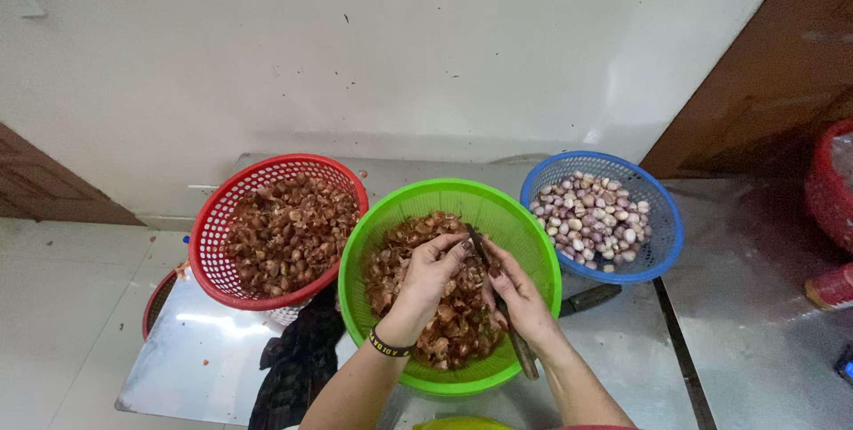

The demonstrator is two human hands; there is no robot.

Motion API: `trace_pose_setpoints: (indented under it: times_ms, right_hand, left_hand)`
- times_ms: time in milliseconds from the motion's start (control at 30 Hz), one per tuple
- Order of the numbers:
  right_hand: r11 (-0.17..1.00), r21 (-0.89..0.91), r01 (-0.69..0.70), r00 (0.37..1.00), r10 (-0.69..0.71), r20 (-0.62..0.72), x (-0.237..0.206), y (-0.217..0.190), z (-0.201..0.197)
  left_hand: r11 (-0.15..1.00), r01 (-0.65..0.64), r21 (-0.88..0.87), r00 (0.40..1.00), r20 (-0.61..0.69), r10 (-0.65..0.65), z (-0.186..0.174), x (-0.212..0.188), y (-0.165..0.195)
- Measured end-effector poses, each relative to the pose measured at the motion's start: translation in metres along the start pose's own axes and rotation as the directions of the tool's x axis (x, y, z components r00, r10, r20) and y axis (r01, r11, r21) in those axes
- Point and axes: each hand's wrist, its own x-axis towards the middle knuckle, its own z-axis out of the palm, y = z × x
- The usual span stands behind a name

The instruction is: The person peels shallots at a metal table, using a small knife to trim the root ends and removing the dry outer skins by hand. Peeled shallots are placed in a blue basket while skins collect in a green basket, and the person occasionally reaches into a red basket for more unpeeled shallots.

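Both hands are working over the green basket [533,243], which is sitting on a steel tabletop [204,359] between two others. The left hand [431,274] is curling its fingers narrowly around a small shallot, pinched at the fingertips above the heap of brown peelings [444,323] filling the basket's near half. The right hand [520,297] is gripping a knife [524,359] with fingers closed on the handle, whose wooden end is poking out past the wrist; the blade is pointing up toward the left fingertips and is touching or nearly touching the shallot, though the contact point is too small to make out. A dark band [389,346] is circling the left wrist. To the left, touching the green rim, a red basket [213,243] is holding unpeeled brown shallots [289,230]. To the right, a blue basket [662,217] is holding peeled, pale purple shallots [591,217]. A second dark-handled knife [591,298] is lying on the steel just beside the green basket, below the blue one. A dark cloth [298,359] is draping off the table's near edge.
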Motion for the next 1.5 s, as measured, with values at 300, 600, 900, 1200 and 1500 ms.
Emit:
trace_pose_setpoints:
  times_ms: [300,600,900,1200,1500]
  right_hand:
    - [0.951,0.309,-0.021,0.993,-0.015,0.113,0.000,-0.005,-0.006]
    - [0.999,0.045,0.019,1.000,-0.019,0.006,-0.003,-0.008,0.003]
    - [0.967,0.254,0.021,0.992,-0.053,0.119,-0.004,-0.009,-0.002]
    - [0.968,0.249,0.028,0.994,-0.054,0.098,-0.005,-0.016,-0.001]
    - [0.918,0.390,-0.076,0.986,0.011,0.164,-0.007,-0.019,0.001]
  left_hand:
    - [1.000,-0.013,-0.008,0.999,0.044,0.013,-0.003,-0.002,0.001]
    - [0.992,-0.026,-0.124,1.000,-0.020,0.023,-0.003,0.008,-0.006]
    - [0.967,0.056,-0.249,0.996,0.087,-0.035,-0.012,0.015,-0.026]
    - [0.967,0.083,-0.240,0.996,0.047,-0.074,-0.003,0.003,-0.011]
    - [0.951,0.059,-0.305,0.995,0.095,-0.032,0.003,0.001,-0.002]
